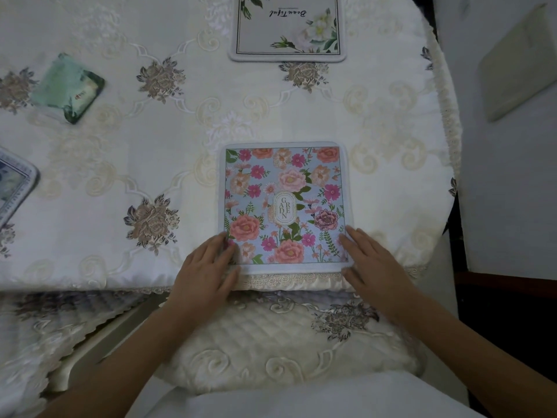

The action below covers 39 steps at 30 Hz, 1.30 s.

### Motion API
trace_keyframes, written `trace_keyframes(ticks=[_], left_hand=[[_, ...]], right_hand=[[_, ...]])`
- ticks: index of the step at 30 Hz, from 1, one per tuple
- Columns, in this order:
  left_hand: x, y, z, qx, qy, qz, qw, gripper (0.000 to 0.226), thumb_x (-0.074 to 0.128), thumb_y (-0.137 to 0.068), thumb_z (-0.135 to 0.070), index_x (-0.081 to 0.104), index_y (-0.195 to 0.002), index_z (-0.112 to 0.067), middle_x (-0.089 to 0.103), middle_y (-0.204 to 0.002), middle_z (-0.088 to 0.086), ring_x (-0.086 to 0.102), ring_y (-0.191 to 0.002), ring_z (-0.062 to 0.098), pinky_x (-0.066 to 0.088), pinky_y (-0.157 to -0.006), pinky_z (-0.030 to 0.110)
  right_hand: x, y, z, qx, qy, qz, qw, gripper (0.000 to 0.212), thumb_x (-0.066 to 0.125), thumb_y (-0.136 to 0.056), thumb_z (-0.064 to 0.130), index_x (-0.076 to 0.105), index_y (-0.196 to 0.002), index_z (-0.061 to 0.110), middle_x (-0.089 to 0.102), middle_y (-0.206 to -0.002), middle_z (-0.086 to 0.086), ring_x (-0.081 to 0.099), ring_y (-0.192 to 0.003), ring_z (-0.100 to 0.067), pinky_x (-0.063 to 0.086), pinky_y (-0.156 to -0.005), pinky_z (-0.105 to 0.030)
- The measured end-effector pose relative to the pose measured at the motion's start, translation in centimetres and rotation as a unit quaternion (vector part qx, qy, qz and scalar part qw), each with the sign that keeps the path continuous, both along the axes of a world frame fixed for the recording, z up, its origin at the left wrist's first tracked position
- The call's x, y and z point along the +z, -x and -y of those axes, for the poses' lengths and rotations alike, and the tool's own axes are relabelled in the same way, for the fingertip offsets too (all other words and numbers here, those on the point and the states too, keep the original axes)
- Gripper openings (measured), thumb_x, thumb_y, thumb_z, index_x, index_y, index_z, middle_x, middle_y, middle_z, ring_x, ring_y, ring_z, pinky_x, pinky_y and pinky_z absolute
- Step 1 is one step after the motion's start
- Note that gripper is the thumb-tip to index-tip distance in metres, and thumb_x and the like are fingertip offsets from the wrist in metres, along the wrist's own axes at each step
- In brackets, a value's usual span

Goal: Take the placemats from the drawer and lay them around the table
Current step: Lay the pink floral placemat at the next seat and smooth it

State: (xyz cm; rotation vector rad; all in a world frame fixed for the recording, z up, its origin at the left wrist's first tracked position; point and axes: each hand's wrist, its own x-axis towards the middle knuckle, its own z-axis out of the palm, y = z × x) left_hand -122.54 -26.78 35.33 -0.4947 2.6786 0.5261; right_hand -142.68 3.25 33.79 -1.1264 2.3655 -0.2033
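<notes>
A square placemat with pink and orange flowers and the word GARDEN (pixel 284 203) lies flat at the near edge of the table (pixel 120 146). My left hand (pixel 205 270) rests with flat, spread fingers on its near left corner. My right hand (pixel 369 260) lies the same way on its near right corner. Neither hand grips the mat. A white placemat with pale flowers (pixel 287 28) lies at the far side. A green placemat (pixel 70 87) sits at the left, and a grey-bordered placemat (pixel 13 188) shows partly at the left edge.
The table wears a cream embroidered cloth with a lace hem. A chair with a quilted cream cushion (pixel 271 348) stands right below the table edge, between my arms. A second cushioned chair (pixel 36 342) is at the lower left. A pale box (pixel 518 61) lies on the floor at the right.
</notes>
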Motion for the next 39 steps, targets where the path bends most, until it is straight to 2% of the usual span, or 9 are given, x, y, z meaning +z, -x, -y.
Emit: trace_keyframes(ticks=[6, 16, 22, 25, 29, 32, 36, 39], left_hand=[[-1.1, 3.3, 2.1, 0.018, 0.014, -0.001, 1.000, 0.074, 0.015, -0.095, -0.059, 0.032, -0.155, -0.019, 0.024, -0.163, 0.009, 0.024, -0.148, 0.028, 0.029, -0.117, 0.048], [-2.5, 9.6, 5.9, 0.036, 0.034, -0.027, 0.998, 0.068, 0.021, -0.100, -0.056, 0.030, -0.155, -0.017, 0.022, -0.163, 0.013, 0.020, -0.149, 0.031, 0.024, -0.118, 0.048], [-2.7, 14.1, 7.6, 0.048, 0.037, -0.060, 0.996, 0.064, 0.026, -0.099, -0.052, 0.037, -0.152, -0.017, 0.026, -0.161, 0.015, 0.021, -0.148, 0.035, 0.021, -0.120, 0.048], [-3.1, 16.7, 7.2, 0.029, 0.047, -0.067, 0.996, 0.063, 0.027, -0.102, -0.050, 0.034, -0.154, -0.015, 0.024, -0.163, 0.014, 0.016, -0.151, 0.032, 0.015, -0.123, 0.046], [-3.1, 19.8, 5.1, -0.036, 0.026, -0.079, 0.996, 0.062, 0.023, -0.101, -0.047, 0.035, -0.153, -0.016, 0.025, -0.163, 0.012, 0.016, -0.151, 0.030, 0.018, -0.122, 0.050], [-2.9, 20.5, 4.3, -0.049, 0.016, -0.088, 0.995, 0.061, 0.023, -0.101, -0.046, 0.038, -0.151, -0.014, 0.030, -0.161, 0.012, 0.020, -0.150, 0.030, 0.019, -0.121, 0.051], [-3.2, 19.0, 5.9, -0.041, 0.035, -0.093, 0.994, 0.054, 0.034, -0.104, -0.041, 0.039, -0.151, -0.016, 0.031, -0.161, 0.010, 0.023, -0.149, 0.029, 0.025, -0.119, 0.050], [-3.2, 17.2, 7.9, -0.007, 0.051, -0.087, 0.995, 0.057, 0.029, -0.103, -0.045, 0.037, -0.152, -0.018, 0.030, -0.161, 0.009, 0.024, -0.149, 0.029, 0.027, -0.118, 0.049]], right_hand=[[-0.6, 2.8, 2.9, -0.023, 0.019, -0.015, 0.999, 0.061, 0.044, -0.102, 0.036, 0.024, -0.155, 0.014, 0.017, -0.164, -0.006, 0.014, -0.151, -0.024, 0.019, -0.122, -0.043], [-1.2, 8.7, 7.9, -0.059, 0.027, -0.013, 0.998, 0.065, 0.046, -0.101, 0.037, 0.019, -0.156, 0.014, 0.014, -0.165, -0.006, 0.011, -0.152, -0.023, 0.013, -0.124, -0.042], [-1.1, 11.8, 12.1, -0.088, 0.044, -0.038, 0.994, 0.060, 0.046, -0.100, 0.035, 0.028, -0.154, 0.013, 0.021, -0.162, -0.011, 0.014, -0.150, -0.031, 0.015, -0.122, -0.047], [-1.3, 12.3, 14.9, -0.065, 0.055, -0.044, 0.995, 0.057, 0.045, -0.101, 0.034, 0.032, -0.152, 0.013, 0.022, -0.162, -0.011, 0.013, -0.150, -0.030, 0.013, -0.122, -0.047], [-1.6, 11.5, 18.7, 0.010, 0.068, -0.028, 0.997, 0.057, 0.041, -0.101, 0.039, 0.032, -0.152, 0.015, 0.024, -0.162, -0.006, 0.013, -0.150, -0.027, 0.014, -0.122, -0.046], [-1.9, 11.3, 19.8, 0.040, 0.071, -0.034, 0.996, 0.055, 0.041, -0.101, 0.034, 0.033, -0.151, 0.014, 0.027, -0.161, -0.005, 0.017, -0.149, -0.025, 0.017, -0.121, -0.045], [-1.8, 12.5, 17.8, 0.033, 0.067, -0.052, 0.996, 0.053, 0.045, -0.099, 0.031, 0.037, -0.150, 0.016, 0.031, -0.159, -0.004, 0.023, -0.147, -0.025, 0.024, -0.118, -0.049], [-1.9, 12.9, 15.7, 0.014, 0.058, -0.071, 0.996, 0.055, 0.045, -0.100, 0.035, 0.035, -0.151, 0.015, 0.031, -0.159, -0.005, 0.024, -0.147, -0.025, 0.024, -0.118, -0.046]])
